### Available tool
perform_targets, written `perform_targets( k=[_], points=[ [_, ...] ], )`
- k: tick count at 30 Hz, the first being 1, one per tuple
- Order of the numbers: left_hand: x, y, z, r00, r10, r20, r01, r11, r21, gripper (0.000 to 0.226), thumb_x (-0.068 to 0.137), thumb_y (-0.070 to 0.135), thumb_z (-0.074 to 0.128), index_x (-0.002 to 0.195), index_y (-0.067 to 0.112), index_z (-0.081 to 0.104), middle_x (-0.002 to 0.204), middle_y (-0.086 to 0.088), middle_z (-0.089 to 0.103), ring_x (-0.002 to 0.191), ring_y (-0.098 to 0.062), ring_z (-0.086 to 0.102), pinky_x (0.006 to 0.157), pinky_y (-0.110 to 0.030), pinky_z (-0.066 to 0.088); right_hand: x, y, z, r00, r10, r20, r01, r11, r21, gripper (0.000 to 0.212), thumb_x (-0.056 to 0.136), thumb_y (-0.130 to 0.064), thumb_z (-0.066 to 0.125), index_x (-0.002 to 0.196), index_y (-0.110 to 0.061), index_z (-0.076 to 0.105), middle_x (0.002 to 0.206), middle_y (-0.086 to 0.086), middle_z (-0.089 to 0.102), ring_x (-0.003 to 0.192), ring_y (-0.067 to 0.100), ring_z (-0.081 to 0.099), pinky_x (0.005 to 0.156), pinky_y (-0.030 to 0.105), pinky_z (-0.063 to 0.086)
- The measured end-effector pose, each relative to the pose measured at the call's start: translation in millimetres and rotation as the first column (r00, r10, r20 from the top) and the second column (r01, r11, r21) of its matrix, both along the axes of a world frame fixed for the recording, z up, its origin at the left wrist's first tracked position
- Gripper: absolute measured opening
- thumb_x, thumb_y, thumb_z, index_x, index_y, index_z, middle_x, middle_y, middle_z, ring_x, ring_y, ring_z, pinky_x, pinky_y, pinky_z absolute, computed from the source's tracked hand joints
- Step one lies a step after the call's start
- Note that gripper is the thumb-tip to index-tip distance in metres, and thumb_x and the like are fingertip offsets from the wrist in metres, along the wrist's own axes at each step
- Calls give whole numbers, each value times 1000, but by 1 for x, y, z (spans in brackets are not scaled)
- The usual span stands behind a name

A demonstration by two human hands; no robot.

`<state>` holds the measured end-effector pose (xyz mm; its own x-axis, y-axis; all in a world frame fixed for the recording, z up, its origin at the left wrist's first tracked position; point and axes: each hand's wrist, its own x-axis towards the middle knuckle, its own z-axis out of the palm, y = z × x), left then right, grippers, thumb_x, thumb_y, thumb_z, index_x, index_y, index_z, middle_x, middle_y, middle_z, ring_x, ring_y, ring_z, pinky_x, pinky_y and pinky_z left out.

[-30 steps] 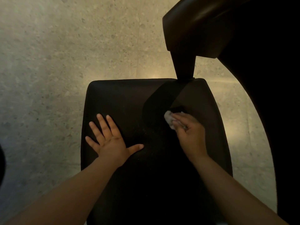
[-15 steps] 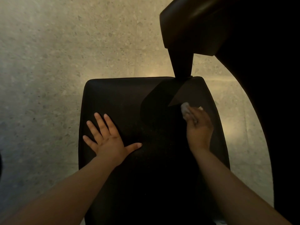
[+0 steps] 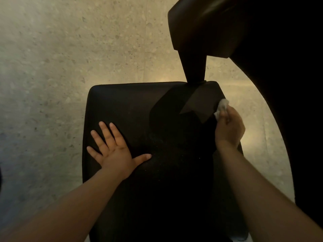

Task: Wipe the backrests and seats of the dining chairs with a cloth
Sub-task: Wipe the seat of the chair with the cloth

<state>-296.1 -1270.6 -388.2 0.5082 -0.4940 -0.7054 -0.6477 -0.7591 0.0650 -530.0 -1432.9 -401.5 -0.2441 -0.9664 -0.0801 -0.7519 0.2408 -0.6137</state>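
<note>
looked down on a black chair seat (image 3: pixel 131 105), matte, with rounded corners, set over a pale speckled floor (image 3: pixel 70 58). pressed flat on the seat's left part with the left hand (image 3: pixel 114 154), fingers straight and spread, thumb out to the side. clamped a small crumpled white cloth (image 3: pixel 222 107) in the right hand (image 3: pixel 229 126), fingers curled round it, only a wad poking out past the knuckles. held that cloth right at the seat's right edge, near the far corner (touching the edge, as far as could be told in the dim light). above it, a dark glossy backrest (image 3: pixel 206 27), narrowing to a post that met the seat's far edge and threw an angular shadow across the seat. farther right, only a curved mass too dark to make out.
</note>
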Motion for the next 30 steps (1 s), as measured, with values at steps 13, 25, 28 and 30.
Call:
perform_targets(
  k=[13,25,28,30],
  points=[
    [-2,-3,6,1000,2,-16,-2,1000,16,155,44,96,52,118,18,-60,128,-9,-64,124,-38,-49,108,-63,-13,14,-1,20,979,185,88,-186,983,-1,29,97,-22,56,123,-13,65,123,2,66,113,15,61,89,15,43],
    [-1,-1,4,1000,3,-20,-3,1000,-13,155,43,96,53,118,20,-60,130,-8,-63,118,-36,-55,106,-63,-16,42,48,28,840,486,242,-480,873,-84,31,94,-5,57,124,-11,63,121,-12,57,113,-15,47,98,0,31],
    [0,1,1,1000,-6,-13,5,1000,-22,155,42,97,52,119,20,-59,131,-8,-62,114,-35,-58,105,-63,-17,46,1,30,924,353,144,-346,935,-72,28,96,-13,57,123,-13,65,119,-4,64,107,-2,53,82,-2,35],
    [0,1,0,1000,-6,-12,6,1000,-30,155,42,97,52,119,20,-59,131,-7,-62,114,-34,-59,105,-62,-18,54,-13,22,955,275,110,-275,961,-13,27,97,-16,56,122,-13,65,120,3,66,111,10,58,83,3,37]
  ],
)
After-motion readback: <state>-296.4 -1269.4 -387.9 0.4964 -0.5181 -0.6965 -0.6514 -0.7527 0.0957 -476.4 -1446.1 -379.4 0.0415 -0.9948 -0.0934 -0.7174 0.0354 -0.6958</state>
